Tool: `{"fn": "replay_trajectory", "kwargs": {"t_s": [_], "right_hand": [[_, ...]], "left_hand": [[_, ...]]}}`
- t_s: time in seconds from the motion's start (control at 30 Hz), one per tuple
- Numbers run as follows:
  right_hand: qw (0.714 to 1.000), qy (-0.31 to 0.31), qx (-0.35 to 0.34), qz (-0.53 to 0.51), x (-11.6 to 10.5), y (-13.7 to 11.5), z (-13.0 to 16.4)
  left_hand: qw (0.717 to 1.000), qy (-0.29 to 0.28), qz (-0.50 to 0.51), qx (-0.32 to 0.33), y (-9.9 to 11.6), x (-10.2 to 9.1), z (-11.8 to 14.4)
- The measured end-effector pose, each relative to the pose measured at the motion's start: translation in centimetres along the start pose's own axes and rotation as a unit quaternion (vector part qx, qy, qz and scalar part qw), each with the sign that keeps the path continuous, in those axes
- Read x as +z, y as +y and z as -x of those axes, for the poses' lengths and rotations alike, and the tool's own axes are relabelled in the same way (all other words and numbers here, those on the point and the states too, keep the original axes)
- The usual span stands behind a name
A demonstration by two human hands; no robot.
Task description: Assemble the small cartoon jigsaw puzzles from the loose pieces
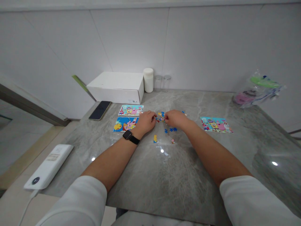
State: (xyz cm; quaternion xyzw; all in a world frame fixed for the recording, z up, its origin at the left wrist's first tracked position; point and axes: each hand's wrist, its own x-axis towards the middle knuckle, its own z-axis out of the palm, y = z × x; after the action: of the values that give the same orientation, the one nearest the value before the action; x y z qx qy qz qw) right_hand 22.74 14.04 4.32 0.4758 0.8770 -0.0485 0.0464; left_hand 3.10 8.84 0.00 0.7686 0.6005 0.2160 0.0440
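A small cluster of jigsaw puzzle pieces (161, 115) lies on the grey table between my two hands. My left hand (147, 121), with a black watch on its wrist, has bent, closed fingers at the cluster's left edge; whatever is in them is hidden. On the right side, my right hand (176, 118) is closed in a pinch at the pieces, its fingertips partly hidden. Nearer to me lie loose blue pieces (173, 129), a yellow piece (155, 138) and a pink piece (173, 141). More blue pieces (183, 112) show behind my right hand.
Two cartoon picture cards, one upper (130, 110) and one lower (124, 124), lie left; another card (216, 125) lies right. Behind are a phone (100, 110), white box (115, 88), white bottle (148, 80), glass jars (166, 83) and plastic bag (257, 89). A power bank (49, 166) sits front left.
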Motion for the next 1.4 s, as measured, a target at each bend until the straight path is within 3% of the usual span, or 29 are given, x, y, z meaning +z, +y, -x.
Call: {"fn": "replay_trajectory", "kwargs": {"t_s": [0.17, 0.4, 0.53, 0.8, 0.97, 1.07, 1.2, 1.4], "right_hand": [[0.999, -0.010, -0.023, -0.020, 0.2, 0.4, -0.3], [0.996, 0.064, 0.033, -0.060, 0.7, 1.2, -1.0], [0.994, 0.082, 0.031, -0.063, 1.9, 0.8, -1.4], [0.993, 0.088, 0.027, -0.078, 2.6, 1.5, -1.9], [0.981, 0.151, 0.002, -0.125, 1.7, 2.0, -2.0], [0.963, 0.194, -0.067, -0.178, 1.0, 1.6, -1.7], [0.943, 0.215, -0.141, -0.212, 0.6, 0.6, -0.9], [0.935, 0.226, -0.143, -0.231, 0.9, 0.3, -0.8]], "left_hand": [[1.000, -0.005, 0.011, 0.010, -0.2, 0.2, 0.0], [1.000, -0.020, -0.003, 0.014, 0.1, 0.6, 0.1], [1.000, -0.022, -0.008, 0.016, 0.1, 0.9, 0.1], [1.000, -0.012, -0.002, 0.009, -0.1, 1.0, 0.2], [0.997, 0.034, 0.068, -0.007, 0.3, 0.5, 0.0], [0.982, 0.070, 0.170, -0.033, 0.4, 0.2, -0.3], [0.945, 0.073, 0.309, -0.082, 0.3, 0.2, -0.6], [0.892, 0.088, 0.427, -0.122, 0.0, 0.8, -1.0]]}}
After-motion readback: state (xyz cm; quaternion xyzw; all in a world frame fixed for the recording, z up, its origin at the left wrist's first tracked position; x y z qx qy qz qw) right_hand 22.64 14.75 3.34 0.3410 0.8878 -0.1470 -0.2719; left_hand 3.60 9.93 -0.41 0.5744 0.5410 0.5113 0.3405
